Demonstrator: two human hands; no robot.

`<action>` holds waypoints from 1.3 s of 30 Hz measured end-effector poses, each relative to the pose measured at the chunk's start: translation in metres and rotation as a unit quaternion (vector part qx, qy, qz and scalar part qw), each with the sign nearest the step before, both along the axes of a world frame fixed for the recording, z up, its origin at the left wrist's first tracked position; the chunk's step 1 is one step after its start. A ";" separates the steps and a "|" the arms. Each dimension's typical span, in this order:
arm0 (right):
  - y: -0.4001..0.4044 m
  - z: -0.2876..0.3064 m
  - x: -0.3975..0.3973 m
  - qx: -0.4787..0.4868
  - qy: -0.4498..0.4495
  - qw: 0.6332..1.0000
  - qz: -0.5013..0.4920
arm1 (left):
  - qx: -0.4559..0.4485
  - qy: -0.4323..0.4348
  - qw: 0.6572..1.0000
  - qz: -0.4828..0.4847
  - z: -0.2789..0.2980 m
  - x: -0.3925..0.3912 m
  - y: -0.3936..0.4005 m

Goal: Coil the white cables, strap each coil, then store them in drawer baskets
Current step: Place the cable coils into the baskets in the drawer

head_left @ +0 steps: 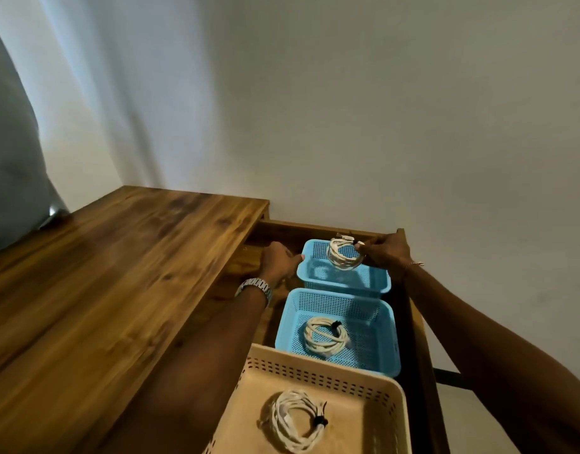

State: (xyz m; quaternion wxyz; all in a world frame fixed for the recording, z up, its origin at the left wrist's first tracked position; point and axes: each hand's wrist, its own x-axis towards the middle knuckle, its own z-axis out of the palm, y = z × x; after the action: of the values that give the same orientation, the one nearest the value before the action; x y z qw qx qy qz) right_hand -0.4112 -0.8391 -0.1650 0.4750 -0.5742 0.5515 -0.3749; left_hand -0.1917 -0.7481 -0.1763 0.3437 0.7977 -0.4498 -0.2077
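While the far blue basket (377, 283) is gripped at its left rim by the left hand (279, 262), a strapped white cable coil (344, 255) is pinched above it by the right hand (385, 252); no readable writing is seen.

There is a single view, from a wide-angle camera worn on the person's head. It looks forward and steeply down over both forearms, along an open drawer (409, 299) that runs away from the wearer beside the wooden bench (111, 283). The nearest basket (318, 368) sits close under the lens, cut by the lower edge. The pale wall (380, 109) fills the upper half, its lines bowed by the lens.
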 end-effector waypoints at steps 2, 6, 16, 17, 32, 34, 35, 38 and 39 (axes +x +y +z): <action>-0.013 -0.011 0.001 0.006 0.035 0.999 -0.002 | 0.020 0.041 0.999 0.004 -0.010 -0.004 -0.016; -0.033 -0.031 0.004 0.034 0.097 0.995 0.015 | 0.033 0.032 0.999 0.009 -0.026 -0.011 -0.035; -0.048 -0.052 0.016 0.015 0.304 0.952 0.023 | 0.052 0.028 0.998 -0.003 -0.032 -0.007 -0.044; -0.045 -0.049 0.015 0.008 0.322 0.946 0.031 | 0.052 0.027 0.998 -0.008 -0.031 -0.007 -0.043; 0.025 0.006 -0.069 -0.193 0.204 0.960 -0.008 | -0.048 -0.169 0.914 -0.365 0.035 -0.127 0.062; 0.036 0.005 -0.083 -0.169 0.203 0.964 -0.012 | -0.037 -0.142 0.891 -0.430 0.037 -0.157 0.081; 0.043 0.004 -0.090 -0.151 0.203 0.967 -0.010 | -0.030 -0.144 0.876 -0.459 0.037 -0.173 0.092; 0.057 -0.006 -0.110 -0.027 0.142 0.989 0.013 | 0.006 -0.193 0.824 -0.532 0.022 -0.209 0.112; 0.062 -0.008 -0.114 0.027 0.109 0.993 0.031 | 0.019 -0.238 0.805 -0.543 0.016 -0.216 0.116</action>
State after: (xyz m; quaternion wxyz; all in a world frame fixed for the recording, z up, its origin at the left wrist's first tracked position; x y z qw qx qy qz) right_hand -0.5254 -0.7776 -0.1729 0.4391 -0.6150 0.5919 -0.2802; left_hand -0.4072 -0.6317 -0.1608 0.0417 0.4537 -0.8733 -0.1728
